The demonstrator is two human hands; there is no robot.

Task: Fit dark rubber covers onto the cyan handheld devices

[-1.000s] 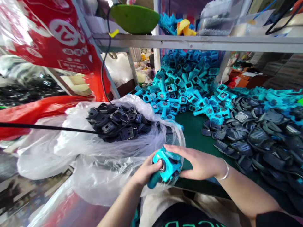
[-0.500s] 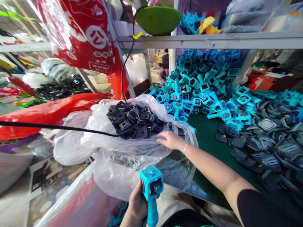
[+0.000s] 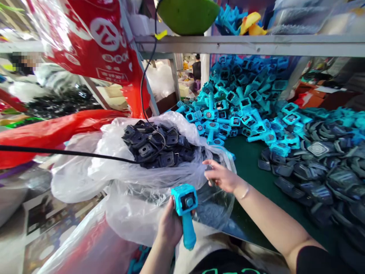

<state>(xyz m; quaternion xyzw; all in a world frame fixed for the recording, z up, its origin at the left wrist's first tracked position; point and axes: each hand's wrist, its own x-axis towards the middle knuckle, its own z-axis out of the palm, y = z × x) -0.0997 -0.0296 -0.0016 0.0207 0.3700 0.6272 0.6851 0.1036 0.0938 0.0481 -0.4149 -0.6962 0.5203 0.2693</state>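
You have the turquoise moulded plastic part [image 3: 184, 207] clenched in your left hand [image 3: 171, 227]. It stands upright, low in front of your body, with its square head on top, the dark round centre of that head facing you, and its handle pointing down below your fist. Your right hand [image 3: 222, 177] is released: it is half open, with the fingers loosely curled and nothing visibly grasped (whether the fingertips touch the plastic cannot be told). It sits at the near edge of the clear plastic bag [image 3: 128, 215], with a thin bracelet [image 3: 244, 194] on the wrist. Inside the bag lies a heap of dark navy parts [image 3: 159, 146], and a black cable [image 3: 71, 151] runs across the bag's mouth. Beyond the bag is a green work mat [image 3: 245, 163] — a large pile of turquoise parts [image 3: 230, 110] stands at its far side, and a spread of dark parts [image 3: 319, 179] lies to its right. Higher up are a steel shelf [image 3: 256, 45] carrying a green bowl [image 3: 188, 15] and, at the left, a red printed banner [image 3: 94, 42].
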